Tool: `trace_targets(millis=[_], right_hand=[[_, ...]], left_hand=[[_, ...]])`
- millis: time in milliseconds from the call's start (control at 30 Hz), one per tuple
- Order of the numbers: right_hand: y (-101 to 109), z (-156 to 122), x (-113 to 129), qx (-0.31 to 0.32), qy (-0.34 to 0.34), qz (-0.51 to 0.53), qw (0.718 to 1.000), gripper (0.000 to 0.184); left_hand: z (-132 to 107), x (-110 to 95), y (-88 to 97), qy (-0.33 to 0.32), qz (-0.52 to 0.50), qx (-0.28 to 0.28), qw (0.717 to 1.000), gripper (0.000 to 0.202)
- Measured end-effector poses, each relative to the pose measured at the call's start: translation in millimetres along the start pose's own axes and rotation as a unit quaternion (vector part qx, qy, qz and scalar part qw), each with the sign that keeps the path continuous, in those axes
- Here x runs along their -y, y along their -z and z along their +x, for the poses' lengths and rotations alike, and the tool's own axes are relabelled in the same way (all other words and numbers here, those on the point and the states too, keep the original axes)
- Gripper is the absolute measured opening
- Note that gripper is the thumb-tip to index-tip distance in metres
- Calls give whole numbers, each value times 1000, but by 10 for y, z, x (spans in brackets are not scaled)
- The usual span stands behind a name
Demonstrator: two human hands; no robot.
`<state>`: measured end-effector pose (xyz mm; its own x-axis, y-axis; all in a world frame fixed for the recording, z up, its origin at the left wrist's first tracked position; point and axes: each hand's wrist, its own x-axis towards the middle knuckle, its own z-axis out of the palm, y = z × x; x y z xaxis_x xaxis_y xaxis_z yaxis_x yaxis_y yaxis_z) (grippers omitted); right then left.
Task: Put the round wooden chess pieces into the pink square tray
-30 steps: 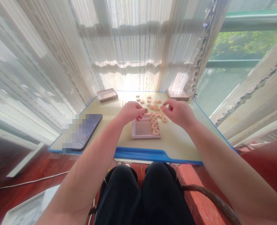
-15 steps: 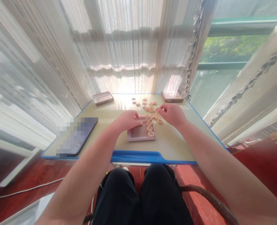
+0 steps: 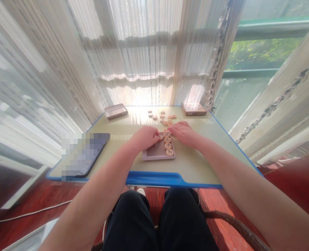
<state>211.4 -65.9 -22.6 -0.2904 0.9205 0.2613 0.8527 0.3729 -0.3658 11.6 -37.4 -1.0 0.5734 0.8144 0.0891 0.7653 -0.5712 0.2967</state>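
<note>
On the table lies a shallow, pale pink box tray (image 3: 158, 158) with a column of round Chinese chess pieces (image 3: 168, 145), marked with dark characters, along its right side. Over the tray's far left part, my left hand (image 3: 145, 138) is closed, thumb and fingers on a chess piece (image 3: 160, 137) beside the top of that column. My right hand (image 3: 184, 134) lies low just outside the tray's far right corner. Its fingers are stretched out toward the tray and cover some loose pieces there. What lies beneath its palm is hidden.
Loose chess pieces (image 3: 154, 117) are scattered beyond the tray. A shallow box lid (image 3: 116, 111) lies at the far left, a flat box (image 3: 194, 108) at the far right. A dark, partly blurred-out device (image 3: 97, 153) rests on the left. The table (image 3: 196, 170) has a blue edge.
My right hand has moved left and toward the tray, its curled fingers now stretched out over loose pieces. My left hand has shifted slightly right with the chess piece.
</note>
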Motion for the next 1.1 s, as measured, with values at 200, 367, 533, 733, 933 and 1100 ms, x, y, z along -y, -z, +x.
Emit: trace_targets(millis=[200,367,533,733,933,1100], right_hand=[[-1,2,-17,14,12,0,1000,55],[11,0,2,21,22,-6,1000,52],[9,-3,-7,15,21,-2,1000,52],[15,4,-26,-17,-5,13,1000,45],[23,44,-161,-95,-93,26,991,32],[74,38,-231,-66,-139,-19,988,30]], left_hand=[[5,-40,-10,7,5,0,1000,26],[8,-55,-22,10,12,1,1000,26],[8,-34,-40,3,15,-5,1000,26],[25,8,-73,-9,16,-15,1000,27],[19,26,-62,-7,3,-14,1000,27],[24,54,-79,-10,-3,-18,1000,24]])
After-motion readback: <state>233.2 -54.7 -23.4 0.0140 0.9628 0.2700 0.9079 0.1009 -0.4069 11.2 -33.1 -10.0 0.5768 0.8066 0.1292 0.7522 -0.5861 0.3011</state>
